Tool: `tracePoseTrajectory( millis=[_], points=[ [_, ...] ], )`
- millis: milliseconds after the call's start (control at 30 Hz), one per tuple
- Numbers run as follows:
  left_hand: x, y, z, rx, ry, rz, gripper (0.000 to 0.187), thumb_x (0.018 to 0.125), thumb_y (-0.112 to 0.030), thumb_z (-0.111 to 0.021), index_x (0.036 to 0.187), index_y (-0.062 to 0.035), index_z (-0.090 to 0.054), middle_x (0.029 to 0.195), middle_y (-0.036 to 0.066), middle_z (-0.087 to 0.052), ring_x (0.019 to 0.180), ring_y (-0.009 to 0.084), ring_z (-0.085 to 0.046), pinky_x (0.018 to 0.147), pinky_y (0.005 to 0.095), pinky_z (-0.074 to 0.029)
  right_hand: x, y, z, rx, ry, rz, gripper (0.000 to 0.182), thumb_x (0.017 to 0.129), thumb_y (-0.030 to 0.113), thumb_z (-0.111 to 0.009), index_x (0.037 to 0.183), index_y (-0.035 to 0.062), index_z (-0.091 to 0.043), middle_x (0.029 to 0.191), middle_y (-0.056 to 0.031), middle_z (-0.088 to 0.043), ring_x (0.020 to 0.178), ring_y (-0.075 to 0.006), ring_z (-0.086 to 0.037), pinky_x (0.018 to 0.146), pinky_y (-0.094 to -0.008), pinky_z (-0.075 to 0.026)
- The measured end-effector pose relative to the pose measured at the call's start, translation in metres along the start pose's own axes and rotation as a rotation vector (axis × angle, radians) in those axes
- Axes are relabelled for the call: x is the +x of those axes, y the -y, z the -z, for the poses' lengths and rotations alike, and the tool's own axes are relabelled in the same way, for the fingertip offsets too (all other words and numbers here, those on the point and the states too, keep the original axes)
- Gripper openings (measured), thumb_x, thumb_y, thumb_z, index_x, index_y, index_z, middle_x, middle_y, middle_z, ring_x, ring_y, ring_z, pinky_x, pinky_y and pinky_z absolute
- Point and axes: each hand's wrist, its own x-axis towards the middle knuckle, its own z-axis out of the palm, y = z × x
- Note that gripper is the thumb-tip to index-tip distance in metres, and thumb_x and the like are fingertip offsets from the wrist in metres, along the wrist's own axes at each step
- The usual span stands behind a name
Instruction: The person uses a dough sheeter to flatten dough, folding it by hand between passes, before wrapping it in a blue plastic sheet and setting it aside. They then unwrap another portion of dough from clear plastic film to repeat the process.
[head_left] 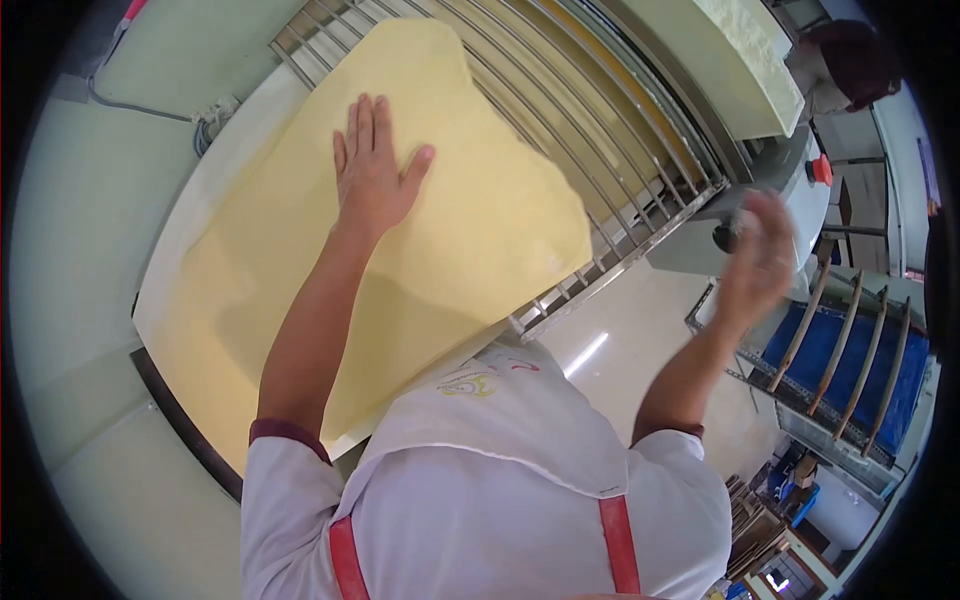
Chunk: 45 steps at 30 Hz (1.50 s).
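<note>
A wide sheet of pale yellow dough (pixel 480 190) lies spread over the white machine bed and partly over a metal bar grille (pixel 620 190). Flat on the dough's upper part rests my left hand (pixel 378 180), its fingers stretched out and the thumb apart. My right hand (pixel 755 265) is raised off to the right, beside the grey machine side with a black knob (pixel 724 237). Motion smears its fingers, so I cannot make out whether it touches the knob or holds anything.
A red button (pixel 820 170) sits on the machine's far end. A pale trough (pixel 750 60) holding white powder stands above the grille. Behind it, a person in a dark cap (pixel 855 65) is partly visible. Wooden rods (pixel 840 345) lie across a blue surface at right.
</note>
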Motion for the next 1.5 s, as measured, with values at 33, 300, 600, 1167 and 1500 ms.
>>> tracePoseTrajectory(
  millis=[33, 300, 600, 1167, 1500],
  points=[
    [-0.004, 0.004, 0.001, -0.017, -0.001, 0.020, 0.084, 0.091, -0.053, -0.048, 0.148, -0.0008, -0.017, 0.155, 0.021, -0.015, 0.145, 0.0324, -0.011, 0.115, 0.0507, -0.006, 0.019, -0.011, 0.020, -0.206, -0.104, 0.125, 0.033, 0.084, 0.005, -0.064, 0.116, -0.0006, -0.061, 0.101, -0.0114, -0.068, 0.091, -0.0177, -0.064, 0.078, -0.0298, -0.051],
    [-0.063, 0.048, -0.004, -0.018, 0.024, 0.186, 0.077, 0.095, -0.049, -0.043, 0.150, -0.0037, -0.015, 0.156, 0.018, -0.014, 0.145, 0.0338, -0.012, 0.114, 0.0527, -0.009, 0.092, -0.110, 0.048, -0.301, 0.124, 0.052, 0.045, 0.095, 0.020, -0.054, 0.135, 0.0017, -0.046, 0.132, -0.0201, -0.052, 0.124, -0.0304, -0.050, 0.102, -0.0367, -0.037],
    [-0.179, 0.136, 0.065, 0.208, 0.175, 0.332, 0.076, 0.094, -0.054, -0.040, 0.150, -0.0085, -0.017, 0.157, 0.012, -0.016, 0.145, 0.0266, -0.013, 0.117, 0.0477, -0.007, 0.095, -0.136, 0.049, -0.201, 0.266, -0.026, 0.044, 0.098, 0.022, -0.050, 0.136, 0.0012, -0.045, 0.133, -0.0167, -0.053, 0.120, -0.0256, -0.051, 0.098, -0.0333, -0.040],
    [-0.318, 0.396, 0.161, 0.282, -0.016, 0.273, 0.063, 0.095, -0.041, -0.049, 0.144, -0.0054, -0.034, 0.148, 0.019, -0.034, 0.137, 0.0341, -0.031, 0.111, 0.0476, -0.025, -0.292, 0.184, -0.043, 0.031, 0.598, 0.057, 0.062, 0.088, 0.010, -0.060, 0.143, 0.0008, -0.033, 0.146, -0.0198, -0.036, 0.139, -0.0348, -0.027, 0.115, -0.0429, -0.019],
    [-0.191, 0.414, 0.166, 0.041, 0.259, 0.356, 0.052, 0.089, -0.052, -0.055, 0.072, -0.0026, -0.056, 0.071, 0.016, -0.063, 0.072, 0.0353, -0.061, 0.070, 0.0446, -0.048, -0.401, 0.343, -0.068, 1.028, 0.251, -0.976, 0.068, 0.080, -0.011, -0.052, 0.141, 0.0015, -0.026, 0.132, -0.0197, -0.041, 0.125, -0.0274, -0.043, 0.104, -0.0379, -0.038]
  ],
)
